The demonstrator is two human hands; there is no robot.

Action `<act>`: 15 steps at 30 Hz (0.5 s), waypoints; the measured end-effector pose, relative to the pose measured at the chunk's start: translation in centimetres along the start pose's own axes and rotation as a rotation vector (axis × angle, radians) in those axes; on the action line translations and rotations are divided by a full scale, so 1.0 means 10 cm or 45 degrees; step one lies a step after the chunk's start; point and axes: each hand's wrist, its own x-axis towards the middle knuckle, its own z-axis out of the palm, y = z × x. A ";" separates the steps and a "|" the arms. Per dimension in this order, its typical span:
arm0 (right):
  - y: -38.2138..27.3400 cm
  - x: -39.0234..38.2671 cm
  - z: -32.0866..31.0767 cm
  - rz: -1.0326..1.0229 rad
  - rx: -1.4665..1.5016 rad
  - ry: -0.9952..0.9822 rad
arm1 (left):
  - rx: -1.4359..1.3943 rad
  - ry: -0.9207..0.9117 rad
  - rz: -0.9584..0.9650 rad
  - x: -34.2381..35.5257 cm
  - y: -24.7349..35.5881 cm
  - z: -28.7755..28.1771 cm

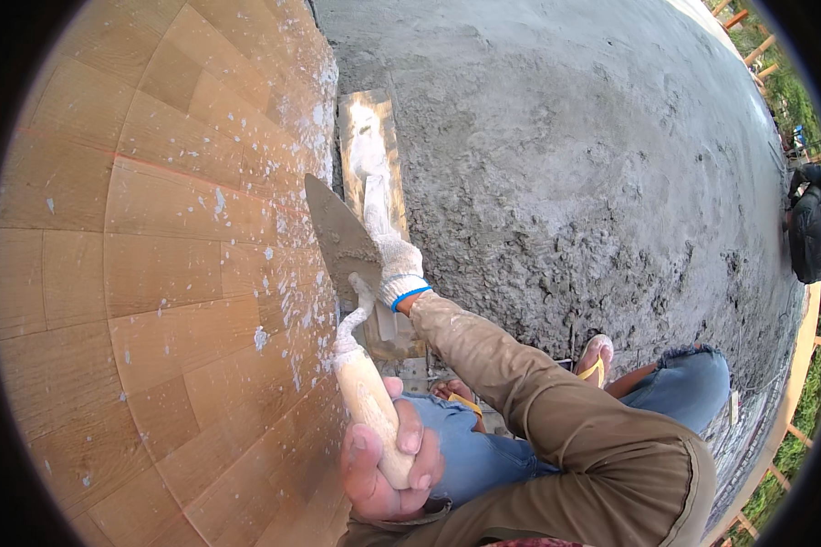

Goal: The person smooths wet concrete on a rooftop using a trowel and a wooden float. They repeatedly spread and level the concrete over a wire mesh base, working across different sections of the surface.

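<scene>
My bare left hand [388, 465] is closed around the pale wooden handle of a pointing trowel [365, 401]. The trowel's grey, mortar-smeared blade [342, 228] points up and away, passing in front of a long wooden float [394, 137]. My right hand [400, 263], in a white knitted glove with a blue cuff, grips the float's whitish handle; the blade hides part of its fingers. The float lies along the left edge of wet grey concrete [556, 182], beside the wood-patterned wall panel. Its face is partly wet and shiny.
The tan wall panel [182, 264], spattered with cement, rises at the left. Rough, lumpy concrete [520, 283] lies nearer; smoother concrete is farther off. My feet in yellow-strapped flip-flops [595, 360] are by the rough edge. A person in dark clothes [807, 223] is at the far right.
</scene>
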 end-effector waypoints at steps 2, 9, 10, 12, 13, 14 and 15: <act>-0.02 0.27 0.12 0.006 -0.048 0.013 | -0.028 -0.034 -0.022 0.02 0.04 -0.05; 0.04 1.74 0.44 -0.037 -0.155 0.137 | -0.093 0.055 -0.008 -0.10 0.20 -0.16; 0.10 1.97 0.40 -0.045 -0.183 0.154 | -0.069 0.063 -0.006 -0.11 0.19 -0.16; 0.12 2.35 0.22 -0.090 -0.229 0.095 | -0.015 0.070 0.006 -0.12 0.16 -0.12; 0.11 2.48 0.10 -0.119 -0.232 0.047 | -0.013 0.063 0.016 -0.14 0.17 -0.14; 0.22 2.54 0.04 -0.232 -0.342 0.021 | -0.016 0.057 0.012 -0.16 0.16 -0.15; 0.35 2.48 0.03 -0.206 -0.347 0.086 | -0.020 0.047 0.006 -0.17 0.15 -0.16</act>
